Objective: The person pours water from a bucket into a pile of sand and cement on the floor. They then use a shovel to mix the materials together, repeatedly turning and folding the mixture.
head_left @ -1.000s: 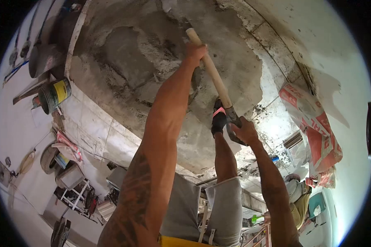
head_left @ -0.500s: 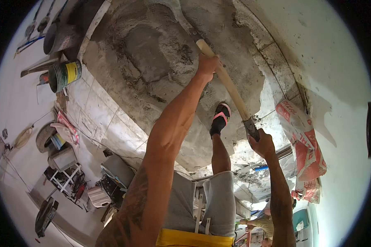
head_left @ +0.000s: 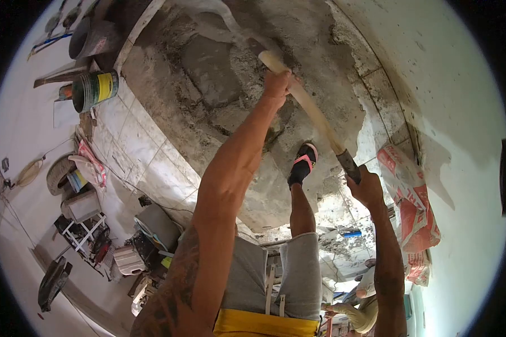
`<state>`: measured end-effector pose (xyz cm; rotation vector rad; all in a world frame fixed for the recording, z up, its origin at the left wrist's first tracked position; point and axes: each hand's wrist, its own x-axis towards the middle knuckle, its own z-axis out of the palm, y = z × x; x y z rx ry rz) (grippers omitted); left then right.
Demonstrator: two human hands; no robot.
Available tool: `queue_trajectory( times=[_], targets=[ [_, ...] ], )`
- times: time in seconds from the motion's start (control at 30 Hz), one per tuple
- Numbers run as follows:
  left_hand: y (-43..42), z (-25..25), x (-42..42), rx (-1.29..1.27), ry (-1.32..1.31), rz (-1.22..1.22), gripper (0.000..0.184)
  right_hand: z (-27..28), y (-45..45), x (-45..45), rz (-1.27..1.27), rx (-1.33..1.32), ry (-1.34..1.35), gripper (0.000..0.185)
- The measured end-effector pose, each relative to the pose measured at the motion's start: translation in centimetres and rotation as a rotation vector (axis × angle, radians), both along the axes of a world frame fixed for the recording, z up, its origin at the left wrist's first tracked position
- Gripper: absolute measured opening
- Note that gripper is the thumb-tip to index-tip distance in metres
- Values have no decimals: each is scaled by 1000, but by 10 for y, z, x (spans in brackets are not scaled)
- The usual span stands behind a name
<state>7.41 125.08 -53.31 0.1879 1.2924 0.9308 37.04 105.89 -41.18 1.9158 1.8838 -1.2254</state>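
Note:
A long wooden-handled shovel slants across the view, its metal neck at the top and its blade blurred at the upper edge. My left hand is wrapped round the shaft just below the metal neck. Lower down, my right hand grips the dark handle end. Beneath the shovel spreads a bed of grey mortar, rough and hollowed in places. My foot in a sandal stands on this bed, between the two hands.
Printed red-and-white sacks lean by the right wall. To the left stand a green bucket with a yellow band, a dark tub and piled tools. White tiles border the mortar. Another person is at the lower right.
The shovel's upper end has shifted left and blurred. My left hand has moved slightly left, while my right hand has gone a little right and up. The whole view has shifted slightly.

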Motion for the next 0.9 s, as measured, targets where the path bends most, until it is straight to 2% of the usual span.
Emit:
queue_trajectory(
  times=[0.23,0.33,0.43,0.53,0.63,0.73,0.83,0.9],
  targets=[
    [-8,6,-18,-2,19,141,30,5,17,0,163,98,-96,39],
    [-12,34,-18,-73,47,184,30,18,18,-6,152,104,-198,39],
    [-22,20,-27,51,-113,108,19,9,-2,2,112,278,-164,41],
    [-18,35,-19,76,-63,4,20,10,-12,-4,20,84,-158,42],
    [3,20,1,38,70,4,13,-4,-20,-9,-70,44,-70,42],
    [36,-5,20,133,162,-135,12,-7,-10,-23,-178,41,52,42],
    [64,-37,40,222,286,-308,15,-23,4,-28,-259,24,99,42],
    [78,-52,57,145,371,-380,22,-30,16,-32,-328,-72,86,42]
  ],
)
